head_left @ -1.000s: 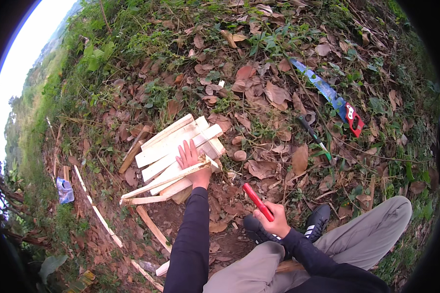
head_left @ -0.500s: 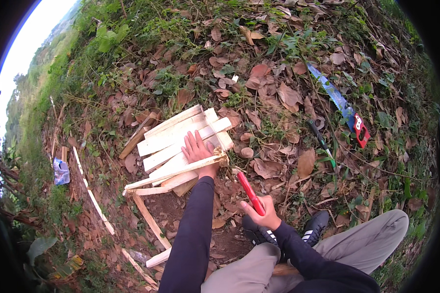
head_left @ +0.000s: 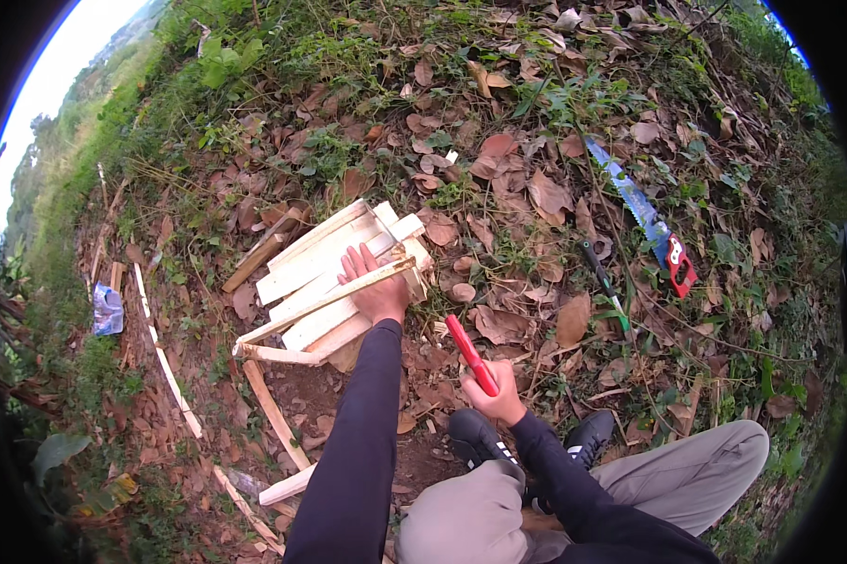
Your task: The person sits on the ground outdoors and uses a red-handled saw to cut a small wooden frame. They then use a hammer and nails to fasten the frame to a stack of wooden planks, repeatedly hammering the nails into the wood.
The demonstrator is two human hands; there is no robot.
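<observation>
My view has shifted slightly; left hand [head_left: 378, 293] presses the pale slatted wooden frame [head_left: 334, 282], right hand [head_left: 495, 395] clamps what looks like a red-handled tool [head_left: 470, 354], just beside it.

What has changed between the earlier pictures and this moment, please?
Little has changed. The left hand stays pressed on the thin strip across the stack of wooden slats; the right hand keeps hold of the red-handled tool, raised slightly. The hand saw on the leaves has not moved.
</observation>
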